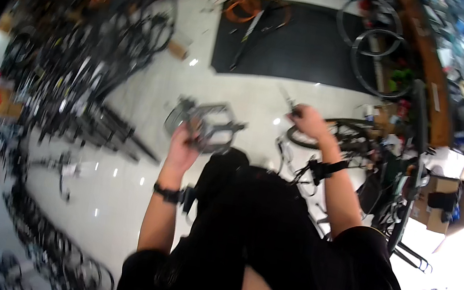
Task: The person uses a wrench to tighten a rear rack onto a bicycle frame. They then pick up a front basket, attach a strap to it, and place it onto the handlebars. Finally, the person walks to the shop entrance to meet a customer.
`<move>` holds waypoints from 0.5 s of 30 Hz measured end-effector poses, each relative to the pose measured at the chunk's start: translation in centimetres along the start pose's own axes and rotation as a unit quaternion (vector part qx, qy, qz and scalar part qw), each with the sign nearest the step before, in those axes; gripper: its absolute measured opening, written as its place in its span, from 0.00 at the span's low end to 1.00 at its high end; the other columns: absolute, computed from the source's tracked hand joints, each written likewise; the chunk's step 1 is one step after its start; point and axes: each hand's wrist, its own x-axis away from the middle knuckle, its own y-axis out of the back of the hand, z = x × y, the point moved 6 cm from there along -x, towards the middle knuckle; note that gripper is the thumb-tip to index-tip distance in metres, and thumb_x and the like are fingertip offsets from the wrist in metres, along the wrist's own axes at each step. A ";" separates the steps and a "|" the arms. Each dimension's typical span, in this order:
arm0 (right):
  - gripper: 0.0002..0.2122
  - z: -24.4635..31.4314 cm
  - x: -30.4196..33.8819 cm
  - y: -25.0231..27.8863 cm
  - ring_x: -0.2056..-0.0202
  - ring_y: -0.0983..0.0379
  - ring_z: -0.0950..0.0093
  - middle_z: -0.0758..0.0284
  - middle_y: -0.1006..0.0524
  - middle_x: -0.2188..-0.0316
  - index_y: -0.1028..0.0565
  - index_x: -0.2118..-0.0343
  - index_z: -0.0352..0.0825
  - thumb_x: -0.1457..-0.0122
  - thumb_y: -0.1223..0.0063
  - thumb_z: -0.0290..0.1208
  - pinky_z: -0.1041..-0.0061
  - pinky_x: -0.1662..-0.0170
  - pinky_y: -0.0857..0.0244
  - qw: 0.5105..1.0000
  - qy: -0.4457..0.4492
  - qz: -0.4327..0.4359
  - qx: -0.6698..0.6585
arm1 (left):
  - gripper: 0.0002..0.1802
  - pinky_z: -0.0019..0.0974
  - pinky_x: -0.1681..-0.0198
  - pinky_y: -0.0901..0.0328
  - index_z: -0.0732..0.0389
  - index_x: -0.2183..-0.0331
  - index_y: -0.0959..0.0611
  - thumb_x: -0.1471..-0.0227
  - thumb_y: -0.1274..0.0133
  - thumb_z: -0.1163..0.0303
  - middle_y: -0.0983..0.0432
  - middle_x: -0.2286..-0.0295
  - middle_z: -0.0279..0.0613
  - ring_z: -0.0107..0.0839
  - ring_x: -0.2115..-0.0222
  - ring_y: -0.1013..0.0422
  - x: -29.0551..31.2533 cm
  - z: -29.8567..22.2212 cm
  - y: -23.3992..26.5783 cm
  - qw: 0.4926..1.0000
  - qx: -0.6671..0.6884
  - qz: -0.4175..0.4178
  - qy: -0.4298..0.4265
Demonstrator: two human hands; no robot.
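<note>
My left hand [184, 148] is closed round the near side of a grey metal frame-like part [227, 127] with open gaps between its bars. Motion blur hides its exact kind. It is held up above the pale floor, left of the middle. To the right and a little farther off, my right hand [308, 122] grips a thin tool [287, 97]. Its slim shaft points away and to the left, and its dark handle lies in my fingers; the tip is too blurred to make out. The two hands are apart, and the tool does not touch the grey part.
A dark mat [300, 47] lies ahead, with wheel rims [360, 59] at its right. Many bicycle parts [86, 75] crowd the left side. A black tyre [358, 146] is beside my right forearm. An open cardboard box [462, 209] stands at the far right.
</note>
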 end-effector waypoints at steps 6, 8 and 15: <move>0.17 -4.6 -10.7 4.6 0.70 0.27 0.54 0.51 0.24 0.75 0.25 0.72 0.29 0.50 0.42 0.42 0.61 0.65 0.34 0.997 -0.043 -0.056 0.020 | 0.23 0.35 0.55 0.33 0.68 0.55 0.25 0.57 0.59 0.75 0.26 0.58 0.42 0.31 0.58 0.30 -15.5 -1.2 2.6 0.995 -0.097 -0.010 0.014; 0.18 -6.0 -13.5 6.5 0.71 0.27 0.54 0.52 0.24 0.76 0.25 0.73 0.29 0.50 0.41 0.44 0.61 0.65 0.34 0.994 -0.088 -0.069 -0.011 | 0.23 0.35 0.57 0.32 0.70 0.57 0.24 0.58 0.58 0.75 0.25 0.61 0.42 0.31 0.61 0.28 -21.6 -3.1 0.5 0.992 -0.127 -0.005 0.026; 0.15 -11.6 -19.0 15.3 0.69 0.26 0.53 0.50 0.24 0.74 0.24 0.73 0.29 0.53 0.44 0.40 0.59 0.63 0.33 0.959 -0.230 -0.167 0.018 | 0.17 0.39 0.60 0.29 0.69 0.63 0.23 0.57 0.56 0.74 0.24 0.64 0.44 0.34 0.65 0.26 -42.0 -4.5 -7.6 0.973 -0.177 0.048 0.140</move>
